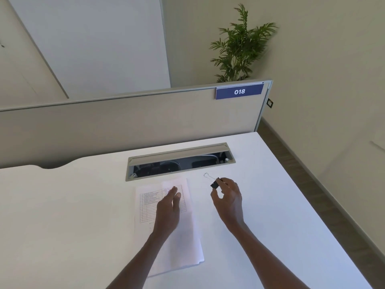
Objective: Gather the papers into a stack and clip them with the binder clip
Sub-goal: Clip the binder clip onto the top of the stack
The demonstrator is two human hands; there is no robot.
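A: Quick rundown. Where are the papers?

B: On the white counter, roughly centre, just in front of the cable tray opening. Sheets overlap but aren't squared up: top one w/ a printed table sits skewed vs. the blank sheets under it, edges fanned toward the near right.

A: Left hand?

B: Flat on the papers, fingers straight & together, fingertips on the printed table. Pressing or just resting, can't tell which. Not gripping anything.

A: Right hand?

B: Raised to the right of the papers, apart from them. Holds the binder clip, black body held at the fingertips, thumb curled below it. One wire handle sticks out up & left; the other is hidden by the fingers. Whether the clip's mouth is squeezed open, can't tell.

A: Clip on the papers yet?

B: No, clip is clear of the sheets, near their far right corner.

A: Anything else around?

B: Grey partition along the back of the counter w/ a blue tag reading 018. Green potted plant behind it. Tray lid is propped open, dark cables inside.
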